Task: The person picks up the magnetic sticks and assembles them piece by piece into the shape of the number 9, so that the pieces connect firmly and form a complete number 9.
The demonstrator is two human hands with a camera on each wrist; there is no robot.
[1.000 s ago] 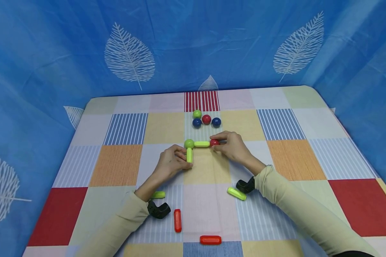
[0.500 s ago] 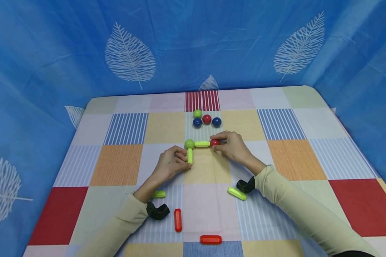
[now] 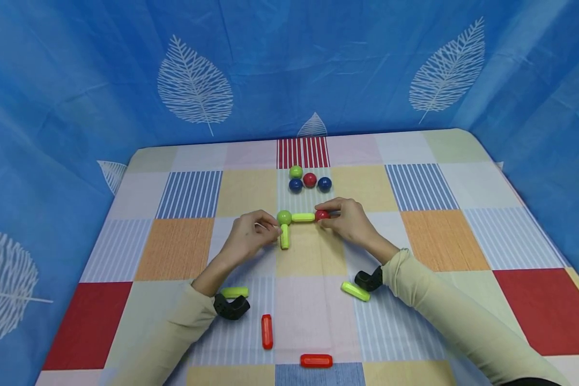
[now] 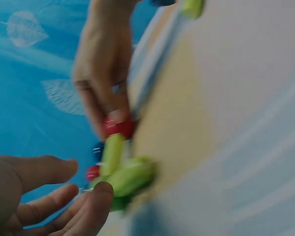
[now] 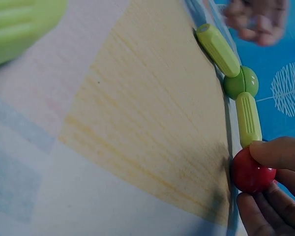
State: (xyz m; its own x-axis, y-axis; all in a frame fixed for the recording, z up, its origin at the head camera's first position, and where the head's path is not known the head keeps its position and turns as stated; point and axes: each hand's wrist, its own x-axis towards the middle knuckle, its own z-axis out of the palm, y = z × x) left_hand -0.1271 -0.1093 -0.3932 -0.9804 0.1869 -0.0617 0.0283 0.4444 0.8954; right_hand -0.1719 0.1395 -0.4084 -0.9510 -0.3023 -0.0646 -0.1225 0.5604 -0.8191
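Observation:
A green ball [image 3: 284, 217] joins two yellow-green sticks in an L. One stick [image 3: 303, 217] runs right to a red ball [image 5: 253, 169]; the other stick [image 3: 284, 237] points toward the near edge. My right hand [image 3: 348, 221] pinches the red ball between thumb and fingers. Beside the L's left side hovers my left hand [image 3: 252, 234]. Its fingers are loosely bent and hold nothing; the right wrist view shows this hand [image 5: 258, 19] apart from the pieces. In the left wrist view the thumb and fingers are spread, and the pieces there are blurred.
Behind the L sit a loose green ball [image 3: 296, 171], a red ball [image 3: 310, 179] and two blue balls [image 3: 325, 184]. Yellow-green sticks [image 3: 355, 291] lie near each wrist. Two red sticks [image 3: 267, 331] rest closer to the front. A blue curtain [image 3: 289, 64] stands behind the table.
My left hand has let go of the near-pointing stick and shifted slightly up and left. The right hand stays on the red ball, and the L of pieces has not visibly moved.

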